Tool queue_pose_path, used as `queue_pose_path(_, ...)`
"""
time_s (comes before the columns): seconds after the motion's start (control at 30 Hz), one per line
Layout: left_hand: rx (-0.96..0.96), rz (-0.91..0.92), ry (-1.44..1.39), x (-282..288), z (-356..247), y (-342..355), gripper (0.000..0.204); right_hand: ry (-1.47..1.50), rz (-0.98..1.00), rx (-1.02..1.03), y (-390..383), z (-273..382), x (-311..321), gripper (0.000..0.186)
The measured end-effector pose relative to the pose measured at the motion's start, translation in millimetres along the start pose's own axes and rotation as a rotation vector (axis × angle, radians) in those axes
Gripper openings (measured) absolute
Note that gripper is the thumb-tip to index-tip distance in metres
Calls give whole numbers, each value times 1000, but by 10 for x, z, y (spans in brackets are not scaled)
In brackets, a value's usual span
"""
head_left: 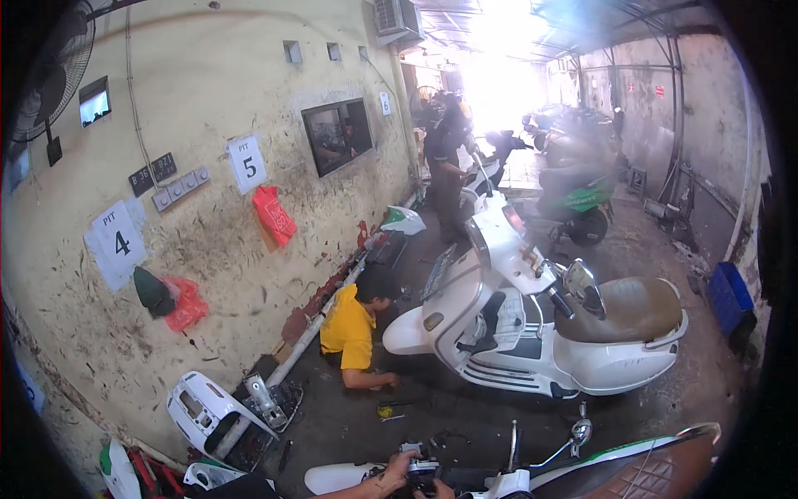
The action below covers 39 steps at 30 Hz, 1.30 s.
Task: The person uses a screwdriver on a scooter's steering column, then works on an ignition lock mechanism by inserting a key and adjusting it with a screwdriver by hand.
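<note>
At the lower edge my left hand (pixel 401 467) comes in from the left, its fingers closed on the side of a small boxy part (pixel 424 476) that is dark with a silvery top. My right hand (pixel 439 491) is at the lower right of the same part, mostly cut off by the picture's edge. Its fingers seem to touch the part, but their grip is hidden. Around my hands lie the pieces of a partly stripped scooter: a white panel (pixel 337 477) to the left, and a handlebar lever (pixel 513 441), a mirror (pixel 581 430) and a brown seat (pixel 665 474) to the right.
A white scooter (pixel 611 362) with a brown seat stands ahead. Beside its front wheel a person in a yellow shirt (pixel 347 328) crouches low. White body panels (pixel 208 412) lie by the left wall. Farther back are another person (pixel 445 158), more scooters and a blue bin (pixel 731 299).
</note>
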<state>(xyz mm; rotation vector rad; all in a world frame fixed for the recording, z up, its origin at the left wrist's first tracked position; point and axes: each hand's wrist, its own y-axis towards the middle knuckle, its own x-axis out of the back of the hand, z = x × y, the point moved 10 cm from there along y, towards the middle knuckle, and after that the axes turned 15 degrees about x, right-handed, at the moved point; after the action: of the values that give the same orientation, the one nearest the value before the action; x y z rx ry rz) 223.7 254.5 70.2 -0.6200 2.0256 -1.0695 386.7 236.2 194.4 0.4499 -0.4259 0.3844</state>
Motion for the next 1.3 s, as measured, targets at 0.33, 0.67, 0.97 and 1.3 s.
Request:
queue_pose_path(0.33, -22, -5, 4, -73, -44, 50, 22, 147, 16, -59, 182, 80, -13, 26)
queue_pose_path(0.67, 162, 167, -84, -204, 30, -6, 24, 100, 82, -97, 214, -57, -48, 41)
queue_pose_path(0.97, 57, 101, -250, -374, -632, -472, 46, 150, 114, 123, 877, 414, -158, 71)
queue_pose_path(1.3, -59, 212, -138, -356, -667, -471, 32, -122, 161, 187, 1117, 636, -64, 37)
